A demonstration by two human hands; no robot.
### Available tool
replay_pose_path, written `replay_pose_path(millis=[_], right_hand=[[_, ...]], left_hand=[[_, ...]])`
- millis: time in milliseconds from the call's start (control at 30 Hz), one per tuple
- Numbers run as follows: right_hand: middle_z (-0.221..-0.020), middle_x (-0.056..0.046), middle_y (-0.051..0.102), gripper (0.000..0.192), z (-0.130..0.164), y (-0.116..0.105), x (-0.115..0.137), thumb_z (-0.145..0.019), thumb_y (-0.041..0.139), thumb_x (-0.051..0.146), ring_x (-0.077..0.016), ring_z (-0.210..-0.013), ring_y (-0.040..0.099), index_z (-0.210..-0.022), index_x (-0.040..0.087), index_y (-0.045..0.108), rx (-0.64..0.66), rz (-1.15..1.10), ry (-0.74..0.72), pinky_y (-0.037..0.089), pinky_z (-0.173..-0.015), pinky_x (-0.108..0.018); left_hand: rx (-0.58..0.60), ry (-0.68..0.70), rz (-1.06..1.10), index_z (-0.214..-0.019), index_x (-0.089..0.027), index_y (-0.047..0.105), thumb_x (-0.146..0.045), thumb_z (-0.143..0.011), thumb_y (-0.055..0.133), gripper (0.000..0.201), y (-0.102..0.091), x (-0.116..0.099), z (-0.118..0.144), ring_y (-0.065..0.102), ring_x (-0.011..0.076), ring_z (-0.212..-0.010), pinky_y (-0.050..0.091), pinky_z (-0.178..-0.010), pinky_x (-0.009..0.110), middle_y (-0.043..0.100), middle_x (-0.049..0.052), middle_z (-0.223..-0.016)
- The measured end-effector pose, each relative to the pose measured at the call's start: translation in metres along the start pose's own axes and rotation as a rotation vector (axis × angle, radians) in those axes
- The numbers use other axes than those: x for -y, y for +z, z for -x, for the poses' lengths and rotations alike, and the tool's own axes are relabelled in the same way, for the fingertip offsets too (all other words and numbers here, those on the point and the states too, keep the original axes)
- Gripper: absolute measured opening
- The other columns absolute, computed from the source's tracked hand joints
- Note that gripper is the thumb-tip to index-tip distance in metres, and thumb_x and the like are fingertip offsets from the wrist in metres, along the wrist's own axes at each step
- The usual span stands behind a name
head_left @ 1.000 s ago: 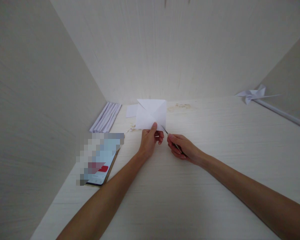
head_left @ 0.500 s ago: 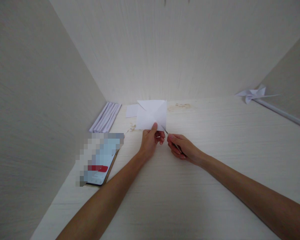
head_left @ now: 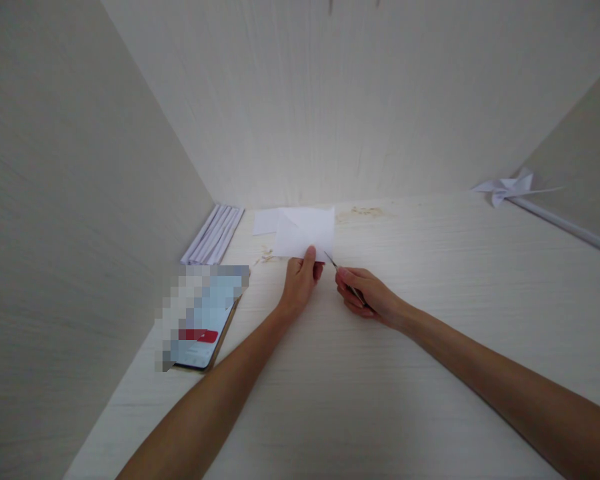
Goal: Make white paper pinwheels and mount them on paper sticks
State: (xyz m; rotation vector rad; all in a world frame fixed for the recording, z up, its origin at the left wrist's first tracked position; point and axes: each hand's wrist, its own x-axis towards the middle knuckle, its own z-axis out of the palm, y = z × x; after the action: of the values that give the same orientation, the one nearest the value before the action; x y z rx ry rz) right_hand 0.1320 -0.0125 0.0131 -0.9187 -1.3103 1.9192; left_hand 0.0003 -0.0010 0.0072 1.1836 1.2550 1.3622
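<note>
At desk centre | left hand [head_left: 300,283] pinches paper [head_left: 305,232] | right hand [head_left: 363,297] grips blade [head_left: 330,261] beside it

No text, label or number can be read; the phone [head_left: 200,320] screen is blurred out.
</note>
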Motion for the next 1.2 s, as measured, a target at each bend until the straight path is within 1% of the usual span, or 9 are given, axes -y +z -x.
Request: replay_pose_path(millis=[133, 367, 600, 933, 1000, 1200], right_hand=[[-0.03, 0.01, 0.031, 0.034, -0.0001, 0.0004, 0.0002, -0.076, 0.045, 0.043, -0.0022, -0.021, 0.022, -0.054, 0.017, 0.04, 0.008, -0.002, 0.007, 0.011, -0.022, -0.014], [-0.031, 0.01, 0.031, 0.034, 0.0007, 0.0017, 0.0022, -0.077, 0.045, 0.042, -0.0022, -0.021, 0.021, -0.054, 0.018, 0.038, 0.019, 0.006, 0.013, 0.011, -0.022, -0.014], [-0.03, 0.01, 0.03, 0.033, 0.0006, 0.0017, 0.0012, -0.078, 0.043, 0.04, -0.0024, -0.021, 0.022, -0.053, 0.018, 0.038, 0.008, 0.008, 0.013, 0.01, -0.022, -0.014], [-0.03, 0.01, 0.03, 0.034, 0.0014, 0.002, 0.0027, -0.079, 0.043, 0.037, -0.0018, -0.021, 0.022, -0.051, 0.018, 0.037, -0.008, 0.007, 0.005, 0.011, -0.022, -0.013], [-0.029, 0.01, 0.03, 0.034, 0.0012, 0.0022, 0.0024, -0.079, 0.043, 0.037, -0.0016, -0.021, 0.021, -0.051, 0.017, 0.037, -0.009, 0.002, 0.007, 0.011, -0.021, -0.013], [-0.029, 0.01, 0.03, 0.033, 0.0003, 0.0028, 0.0007, -0.077, 0.044, 0.039, -0.0017, -0.02, 0.021, -0.053, 0.017, 0.039, -0.017, -0.031, -0.011, 0.011, -0.021, -0.012]], left_hand=[[0.005, 0.025, -0.036, -0.035, -0.017, 0.038, -0.055, -0.072, 0.041, 0.054, 0.0008, -0.0022, 0.0006, 0.03, 0.0048, -0.032, 0.018, -0.035, 0.022, 0.034, -0.003, -0.032], [0.003, 0.035, -0.024, -0.035, -0.017, 0.038, -0.055, -0.071, 0.041, 0.053, 0.0003, 0.0001, -0.0001, 0.03, 0.0049, -0.033, 0.018, -0.036, 0.022, 0.034, -0.003, -0.033], [-0.013, -0.004, 0.001, -0.035, -0.016, 0.038, -0.054, -0.07, 0.044, 0.052, 0.0014, -0.0007, -0.0001, 0.03, 0.0045, -0.032, 0.017, -0.035, 0.022, 0.035, -0.003, -0.033], [-0.017, -0.014, 0.033, -0.034, -0.016, 0.037, -0.053, -0.068, 0.047, 0.051, 0.0025, -0.0037, 0.0009, 0.028, 0.0034, -0.031, 0.014, -0.035, 0.021, 0.034, -0.004, -0.031], [-0.007, -0.008, 0.032, -0.034, -0.016, 0.036, -0.053, -0.068, 0.047, 0.051, 0.0025, -0.0032, 0.0009, 0.027, 0.0032, -0.031, 0.014, -0.035, 0.021, 0.033, -0.004, -0.031], [0.079, 0.017, -0.008, -0.033, -0.017, 0.033, -0.055, -0.067, 0.045, 0.052, 0.004, -0.003, 0.0023, 0.025, 0.0026, -0.03, 0.013, -0.035, 0.021, 0.029, -0.005, -0.03]])
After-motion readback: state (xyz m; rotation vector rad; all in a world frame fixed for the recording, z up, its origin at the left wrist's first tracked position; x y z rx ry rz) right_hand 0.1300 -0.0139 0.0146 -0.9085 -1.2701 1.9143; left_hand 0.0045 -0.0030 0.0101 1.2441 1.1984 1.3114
